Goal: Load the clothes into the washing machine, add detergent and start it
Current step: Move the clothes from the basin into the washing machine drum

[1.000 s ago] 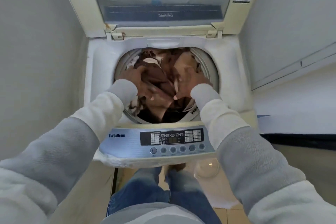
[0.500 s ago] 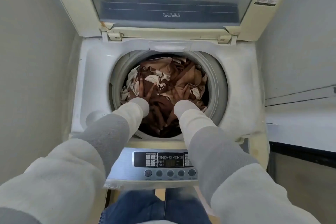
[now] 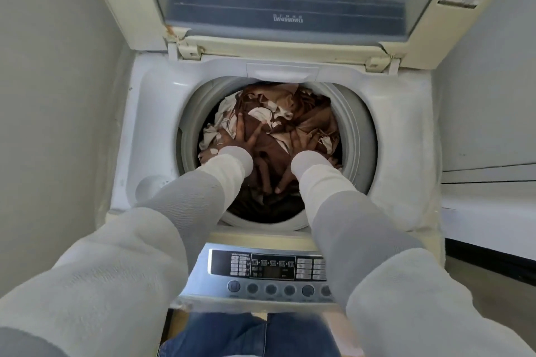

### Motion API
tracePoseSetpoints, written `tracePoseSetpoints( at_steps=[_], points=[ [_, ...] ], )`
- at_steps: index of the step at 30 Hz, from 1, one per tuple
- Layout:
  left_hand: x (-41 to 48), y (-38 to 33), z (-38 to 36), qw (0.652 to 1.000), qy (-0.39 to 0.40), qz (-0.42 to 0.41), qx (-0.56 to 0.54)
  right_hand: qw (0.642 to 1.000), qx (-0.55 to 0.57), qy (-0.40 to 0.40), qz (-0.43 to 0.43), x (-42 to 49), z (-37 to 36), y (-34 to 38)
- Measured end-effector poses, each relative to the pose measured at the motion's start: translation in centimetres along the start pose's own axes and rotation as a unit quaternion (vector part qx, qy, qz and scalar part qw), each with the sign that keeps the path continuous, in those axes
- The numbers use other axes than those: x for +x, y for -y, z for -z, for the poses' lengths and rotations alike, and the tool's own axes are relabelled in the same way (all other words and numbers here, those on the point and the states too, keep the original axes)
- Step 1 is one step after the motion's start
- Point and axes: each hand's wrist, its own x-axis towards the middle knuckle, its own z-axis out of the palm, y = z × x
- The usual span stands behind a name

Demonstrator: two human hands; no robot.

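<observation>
Step in hand: loading, judged to be near its end; the clothes (image 3: 290, 113) were being pressed down into the drum, with detergent and start not yet done.
Clothes: a crumpled heap of brown and cream cloth lay inside the drum (image 3: 358, 139); it filled most of the opening and rose close to the rim at the far side; nothing hung over the edge.
Left hand (image 3: 240, 139): flat on the heap with fingers spread and straight; it pressed rather than gripped; the cuff of the pale sleeve (image 3: 203, 188) hid the wrist.
Right hand (image 3: 300, 143): likewise spread on the cloth, just beside the left; its thumb reached back toward the near rim; it held nothing.
Washing machine (image 3: 406, 124): a top-loader; its lid (image 3: 284, 9) stood raised at the back; the control panel (image 3: 269, 266) sat at the near edge, between the forearms, with a row of round buttons along its front.
Detergent: none in view; a small round cap (image 3: 150, 185) sat on the machine's top at the left, its purpose unclear.
Next move: probably lifting both hands clear of the drum, then fetching detergent from somewhere out of sight; that called for checking that no cloth lay on the rim, so the lid could shut.
Risk: a heap packed too tight might wash poorly; a loose push should have been enough.
</observation>
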Motion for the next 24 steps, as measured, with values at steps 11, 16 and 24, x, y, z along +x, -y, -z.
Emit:
tracePoseSetpoints(
  at_steps=[11, 16, 24],
  points=[
    [-6.2, 3.3, -1.3, 0.952, -0.217, -0.169, 0.134, 0.966, -0.05, -0.222, 0.121, -11.2, -0.3, -3.8],
    [-7.7, 3.8, -2.1, 0.979, -0.077, -0.105, 0.156, 0.978, -0.175, -0.077, 0.087, -10.8, -2.2, -3.6],
    [-8.3, 3.1, -1.8, 0.997, 0.043, -0.027, 0.065, 0.956, -0.243, -0.098, 0.132, -12.8, -3.2, -3.6]
  ],
)
